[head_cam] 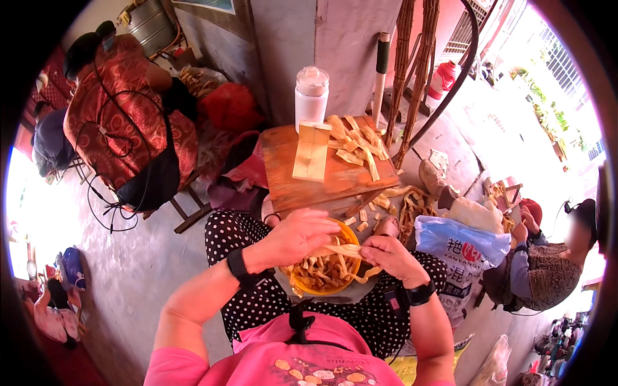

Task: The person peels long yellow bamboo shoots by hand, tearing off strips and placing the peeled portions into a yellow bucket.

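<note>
My right hand [392, 258] pinches one end of a pale dried plant strip [346, 251], perhaps husk. The strip stretches leftward and passes under the fingers of my left hand [301, 236], which are extended and slightly blurred. My left thumb's grip on it is hidden. Below both hands, between my knees, is a yellow bowl [322, 292] full of short, curled, tan pieces [321, 272]. Another strip end [368, 276] hangs over the bowl's right side, below my right hand.
Ahead stands a low wooden stool [282, 166] bearing a white bottle [311, 96], a pale wooden block [311, 152] and loose strips [357, 140]. Cut pieces [363, 226] litter the floor. A printed sack [454, 275] lies right, near a seated person [545, 275]. Another person [130, 111] sits left.
</note>
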